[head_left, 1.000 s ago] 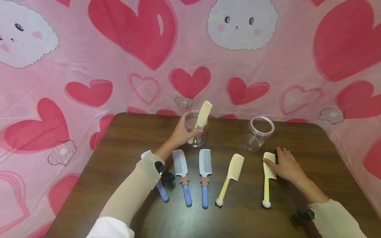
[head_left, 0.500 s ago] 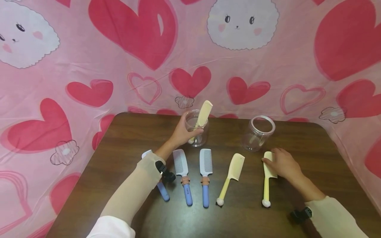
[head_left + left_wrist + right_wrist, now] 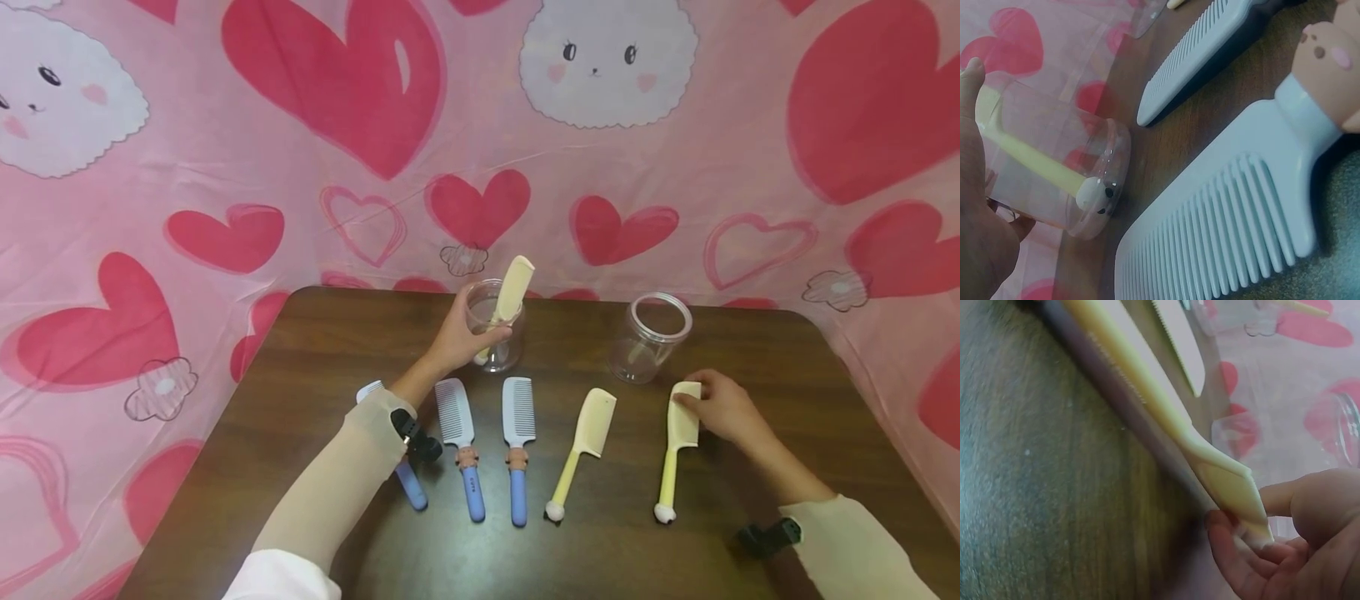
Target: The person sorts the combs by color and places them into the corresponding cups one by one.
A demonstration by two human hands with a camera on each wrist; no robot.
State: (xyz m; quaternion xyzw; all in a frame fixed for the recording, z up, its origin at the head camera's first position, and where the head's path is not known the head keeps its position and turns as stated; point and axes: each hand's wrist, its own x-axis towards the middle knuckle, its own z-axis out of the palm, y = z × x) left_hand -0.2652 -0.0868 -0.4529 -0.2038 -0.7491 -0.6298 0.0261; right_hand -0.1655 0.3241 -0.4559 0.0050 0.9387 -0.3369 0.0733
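My left hand grips the left clear jar, its thumb across the near side. In that jar a yellow comb leans with its head above the rim. The left wrist view shows its handle, ending in a white animal knob at the jar's bottom. My right hand pinches the head of the rightmost yellow comb between thumb and fingers. In the right wrist view this comb's handle slants above its shadow. Left of it lies another yellow comb.
A second clear jar stands at the back right of the brown table. Three blue combs, a partly covered one, a middle one and a right one, lie near my left forearm. A heart-patterned cloth hangs behind.
My right fingers have closed on the rightmost yellow comb's head. That comb has shifted, its handle end swinging slightly left. My left hand and its jar have stayed in place.
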